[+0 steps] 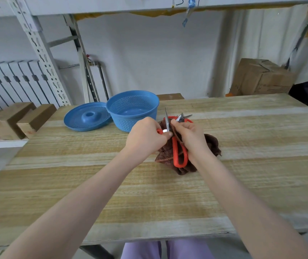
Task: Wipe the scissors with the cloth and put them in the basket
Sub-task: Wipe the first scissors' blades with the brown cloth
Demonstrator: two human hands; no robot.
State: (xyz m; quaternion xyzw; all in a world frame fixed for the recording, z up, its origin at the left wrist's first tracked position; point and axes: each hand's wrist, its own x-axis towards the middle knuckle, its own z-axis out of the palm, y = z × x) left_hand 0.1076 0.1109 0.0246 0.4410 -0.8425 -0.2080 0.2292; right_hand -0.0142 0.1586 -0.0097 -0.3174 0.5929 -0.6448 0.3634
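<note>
Over the wooden desk [112,184], the left hand [145,136] grips the red-handled scissors [180,156] near the pivot while the right hand [190,137] pinches the limp brown cloth [211,144] against a blade. The stiff, sharp steel is probably safest held by its handles. The blue basket [128,123] stands open just beyond.

You've got a bright blue basket [128,123] in front of you, its wall pricked all over with a fine lattice of holes and its base plain blue. Left of the basket, the lid [85,119] is the same blue. Just right of the basket, your scissors [175,152] show orange-red handles and silver-grey blades against a dark brown cloth [212,144]. Under the basket the worktop [149,202] runs in pale wood bands, cream and tan stripes by turns. Far right of the basket there's a brown cardboard box [259,79].
</note>
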